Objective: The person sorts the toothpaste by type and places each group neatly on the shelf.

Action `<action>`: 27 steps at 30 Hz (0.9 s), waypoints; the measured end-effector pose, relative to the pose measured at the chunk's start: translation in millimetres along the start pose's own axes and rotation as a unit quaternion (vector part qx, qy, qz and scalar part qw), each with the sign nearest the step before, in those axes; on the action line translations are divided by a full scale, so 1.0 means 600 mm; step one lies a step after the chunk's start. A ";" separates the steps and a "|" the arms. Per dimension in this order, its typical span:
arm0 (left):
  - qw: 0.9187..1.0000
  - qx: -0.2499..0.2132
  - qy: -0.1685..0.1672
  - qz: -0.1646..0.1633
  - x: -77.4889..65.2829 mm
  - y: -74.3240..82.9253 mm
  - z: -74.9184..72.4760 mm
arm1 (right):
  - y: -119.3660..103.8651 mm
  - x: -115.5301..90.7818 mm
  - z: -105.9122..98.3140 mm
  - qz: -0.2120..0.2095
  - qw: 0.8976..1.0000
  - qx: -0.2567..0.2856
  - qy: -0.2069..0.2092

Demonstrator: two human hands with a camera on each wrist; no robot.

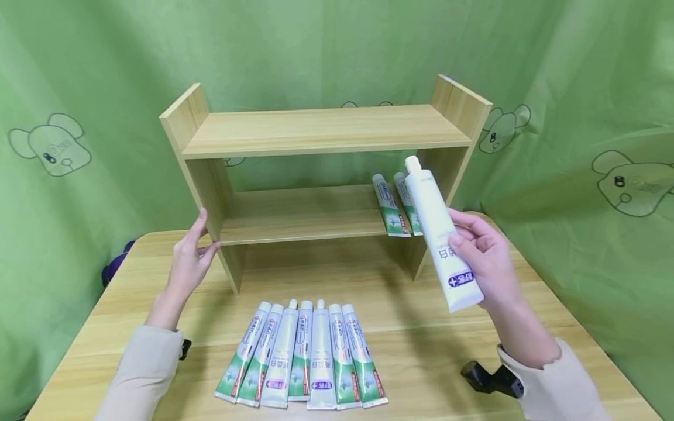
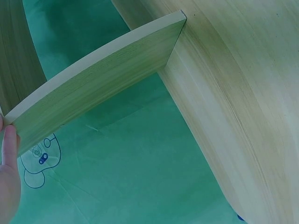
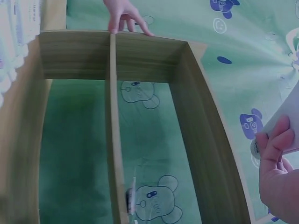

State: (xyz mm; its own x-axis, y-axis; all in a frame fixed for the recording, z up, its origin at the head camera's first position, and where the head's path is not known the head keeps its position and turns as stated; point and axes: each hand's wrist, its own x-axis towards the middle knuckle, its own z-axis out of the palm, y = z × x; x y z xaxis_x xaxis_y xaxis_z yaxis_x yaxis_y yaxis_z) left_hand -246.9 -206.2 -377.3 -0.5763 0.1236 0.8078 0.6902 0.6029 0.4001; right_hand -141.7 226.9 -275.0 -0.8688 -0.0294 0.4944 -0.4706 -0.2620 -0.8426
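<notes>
My right hand (image 1: pixel 487 257) grips a white toothpaste tube (image 1: pixel 439 234) with a purple logo, its cap tilted up and left. The tube is raised in front of the right side panel of a two-tier wooden shelf (image 1: pixel 326 146). On the middle board (image 1: pixel 305 213), at its right end, two green-and-white toothpaste tubes (image 1: pixel 391 206) lie side by side, one partly hidden by the held tube. My left hand (image 1: pixel 189 257) touches the front edge of the left side panel (image 1: pixel 202 193), fingers spread. In the left wrist view, a finger (image 2: pixel 9 147) meets the board's end.
Several toothpaste tubes (image 1: pixel 302 356), green-and-white and white-and-purple, lie fanned in a row on the wooden table (image 1: pixel 421 362) before the shelf. A green curtain (image 1: pixel 326 52) hangs behind. Small black devices (image 1: pixel 492 379) are strapped at both wrists.
</notes>
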 end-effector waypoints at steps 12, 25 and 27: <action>1.000 -0.007 0.002 0.000 0.000 -0.001 0.000 | -0.018 0.038 0.007 0.029 0.999 0.008 0.033; 1.000 -0.013 0.004 0.002 -0.001 -0.004 0.001 | -0.037 0.089 0.003 0.078 0.992 0.070 0.067; 1.000 -0.012 0.004 0.004 0.000 -0.004 0.001 | -0.038 0.095 0.004 0.090 0.990 0.079 0.071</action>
State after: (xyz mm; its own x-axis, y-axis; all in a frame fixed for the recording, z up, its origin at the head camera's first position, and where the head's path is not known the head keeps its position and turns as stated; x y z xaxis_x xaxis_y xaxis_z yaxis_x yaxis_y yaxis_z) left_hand -248.5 -207.3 -378.6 -0.5676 0.1217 0.8143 0.7045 0.5835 0.4039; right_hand -180.0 229.0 -226.9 -0.9546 0.0428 0.2949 -0.2856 -0.4136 -0.8645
